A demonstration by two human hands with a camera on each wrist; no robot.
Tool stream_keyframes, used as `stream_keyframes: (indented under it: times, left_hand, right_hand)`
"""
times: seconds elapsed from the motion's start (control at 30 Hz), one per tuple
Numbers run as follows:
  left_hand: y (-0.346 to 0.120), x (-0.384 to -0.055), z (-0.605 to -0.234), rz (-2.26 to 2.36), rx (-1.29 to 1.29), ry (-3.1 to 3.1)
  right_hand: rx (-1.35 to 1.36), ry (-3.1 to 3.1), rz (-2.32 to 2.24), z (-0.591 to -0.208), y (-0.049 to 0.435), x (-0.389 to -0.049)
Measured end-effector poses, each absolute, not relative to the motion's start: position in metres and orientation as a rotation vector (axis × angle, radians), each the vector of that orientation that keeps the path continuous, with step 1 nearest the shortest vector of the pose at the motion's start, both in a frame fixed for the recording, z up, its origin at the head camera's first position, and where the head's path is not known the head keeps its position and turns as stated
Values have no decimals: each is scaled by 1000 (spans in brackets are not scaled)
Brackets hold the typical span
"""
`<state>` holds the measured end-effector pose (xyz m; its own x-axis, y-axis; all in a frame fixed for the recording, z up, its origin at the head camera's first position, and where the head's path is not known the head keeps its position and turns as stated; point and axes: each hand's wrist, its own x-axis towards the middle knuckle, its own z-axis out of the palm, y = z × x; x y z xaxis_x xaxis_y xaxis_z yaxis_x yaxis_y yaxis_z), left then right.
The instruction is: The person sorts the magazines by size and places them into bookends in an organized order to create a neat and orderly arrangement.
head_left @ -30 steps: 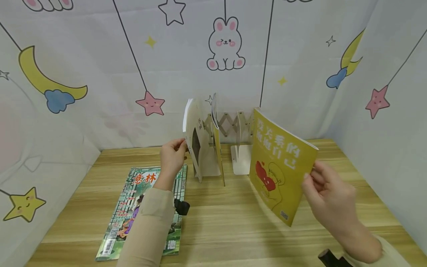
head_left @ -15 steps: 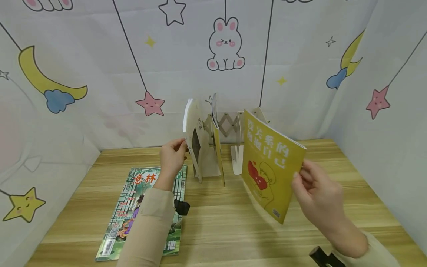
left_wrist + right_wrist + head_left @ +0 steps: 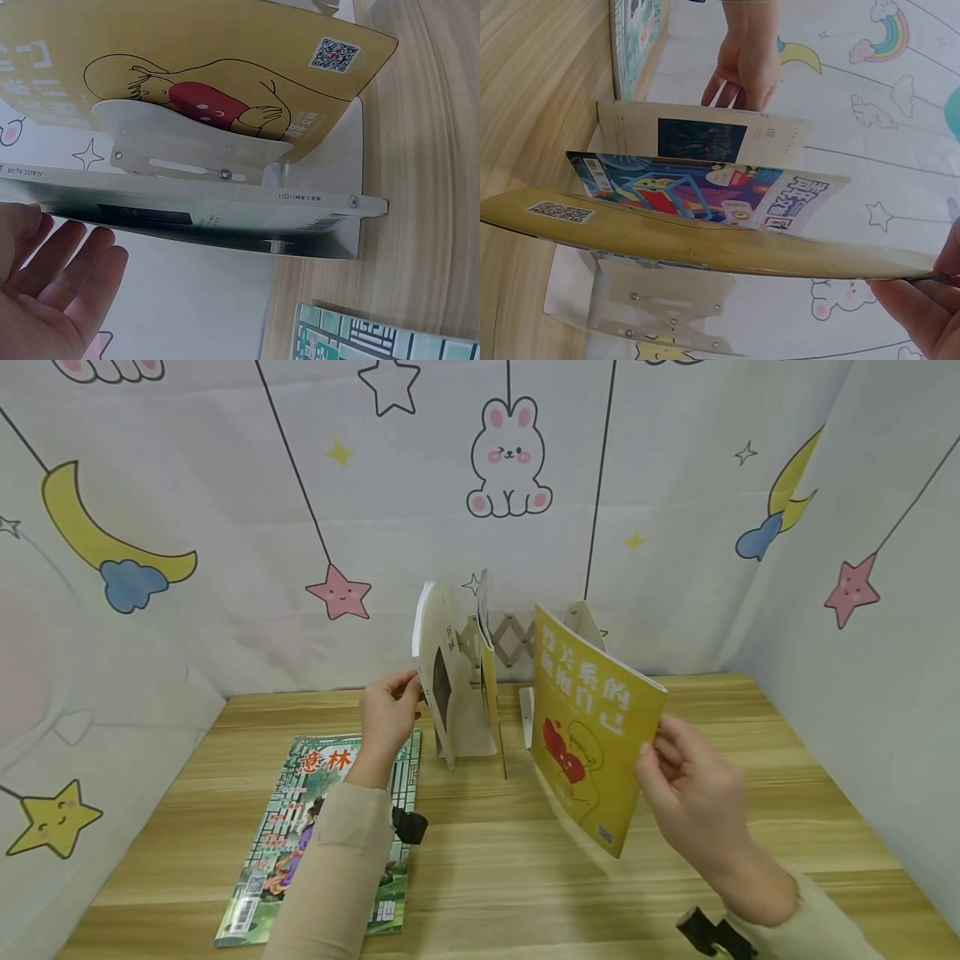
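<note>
My right hand (image 3: 697, 793) pinches the right edge of a thin magazine (image 3: 581, 718) with a yellow cover, white lettering and a red heart, tilted above the table. My left hand (image 3: 388, 714) touches the left side of a white book (image 3: 432, 685) with a dark picture; in the left wrist view its fingers (image 3: 90, 277) lie loosely extended beside the book. That book stands upright in a pale metal bookend rack (image 3: 472, 731). Another magazine (image 3: 697, 191), purple-blue on one face, stands between the white book and the held magazine. A yellow cover (image 3: 202, 67) lies beyond the rack's divider (image 3: 187, 146).
A green magazine (image 3: 262, 860) lies flat on the wooden table (image 3: 480, 877), partly under my left forearm. Folding lattice links (image 3: 510, 639) join the rack's plates. A patterned white cloth (image 3: 420, 485) hangs behind and on both sides.
My right hand has moved the yellow magazine leftward, towards the rack, until it covers more of the rack's right part. My left hand and the standing books stay in place.
</note>
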<state>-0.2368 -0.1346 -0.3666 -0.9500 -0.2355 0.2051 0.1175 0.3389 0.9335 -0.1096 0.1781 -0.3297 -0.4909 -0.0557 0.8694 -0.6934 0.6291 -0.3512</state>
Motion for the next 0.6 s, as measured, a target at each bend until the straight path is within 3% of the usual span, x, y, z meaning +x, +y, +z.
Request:
stream_keyframes:
  times: [0.6]
  left_hand:
    - [-134, -236, -366, -1655, 124, -2305]
  right_hand:
    - [599, -1970, 884, -338, 164, -117]
